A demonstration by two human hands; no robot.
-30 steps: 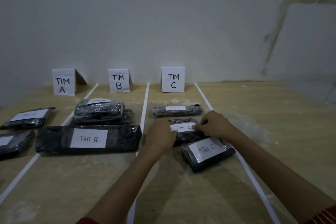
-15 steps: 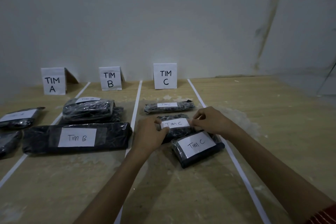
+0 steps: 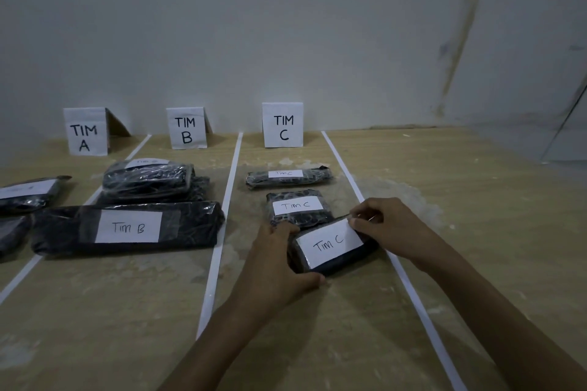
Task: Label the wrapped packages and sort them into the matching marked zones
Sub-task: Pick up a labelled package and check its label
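Three black wrapped packages with white "Tim C" labels lie in the lane under the TIM C sign (image 3: 282, 124). My left hand (image 3: 276, 267) grips the left end of the nearest package (image 3: 333, 251), thumb under its near edge. My right hand (image 3: 386, 225) pinches the far right corner of that package's label. Just behind it lies the middle Tim C package (image 3: 297, 209), and farther back the thin rear package (image 3: 289, 176). A long package labelled "Tim B" (image 3: 127, 228) lies in the B lane, with a stacked bundle (image 3: 147, 179) behind it.
Signs TIM A (image 3: 84, 132) and TIM B (image 3: 186, 128) stand against the wall. White tape strips (image 3: 222, 225) split the wooden table into lanes. Two labelled packages (image 3: 27, 195) lie in the A lane at the left edge. Bare wood spreads right of the right-hand strip (image 3: 413, 289).
Both hands have left the middle Tim C package and moved nearer to me, onto the nearest Tim C package. The camera has shifted a little to the right.
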